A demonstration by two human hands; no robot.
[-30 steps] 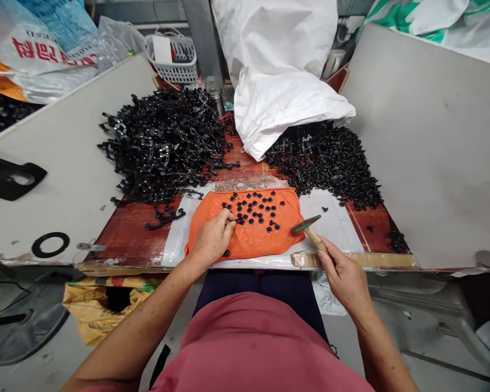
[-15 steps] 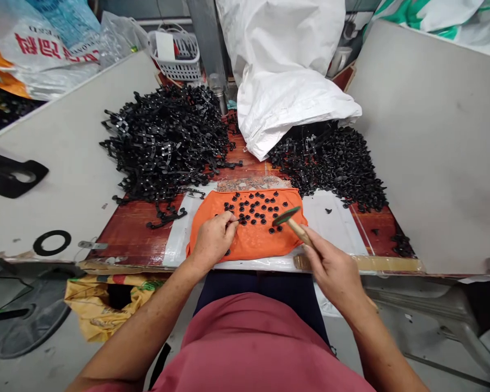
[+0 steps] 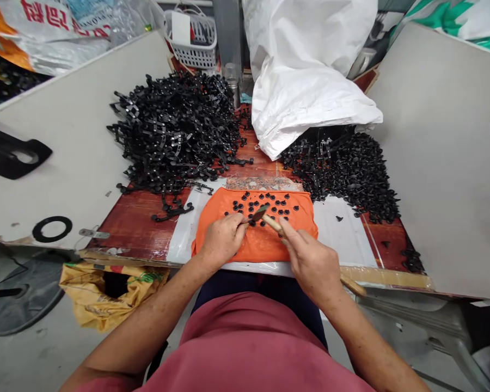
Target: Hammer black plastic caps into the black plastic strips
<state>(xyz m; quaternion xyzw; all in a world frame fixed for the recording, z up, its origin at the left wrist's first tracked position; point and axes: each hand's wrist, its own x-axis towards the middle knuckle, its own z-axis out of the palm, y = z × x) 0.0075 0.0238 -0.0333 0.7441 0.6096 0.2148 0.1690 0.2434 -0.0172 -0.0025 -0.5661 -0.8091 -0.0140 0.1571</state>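
An orange cloth (image 3: 269,245) lies on the wooden table (image 3: 134,223) in front of me, with several small black plastic pieces (image 3: 265,204) scattered on it. My left hand (image 3: 222,239) rests on the cloth's left part, fingers pinched on a small black piece at its fingertips. My right hand (image 3: 312,264) grips the wooden handle of a small hammer (image 3: 265,216), whose green head sits right beside my left fingertips.
A big heap of black plastic sprues (image 3: 175,130) lies at the back left, another black pile (image 3: 347,169) at the right under a white sack (image 3: 310,92). Grey boards (image 3: 441,152) flank the table. A white basket (image 3: 191,38) stands behind. A yellow bag (image 3: 110,283) hangs below.
My right hand has swung the hammer leftward from the cloth's right edge to my left fingertips. The left hand has stayed on the cloth.
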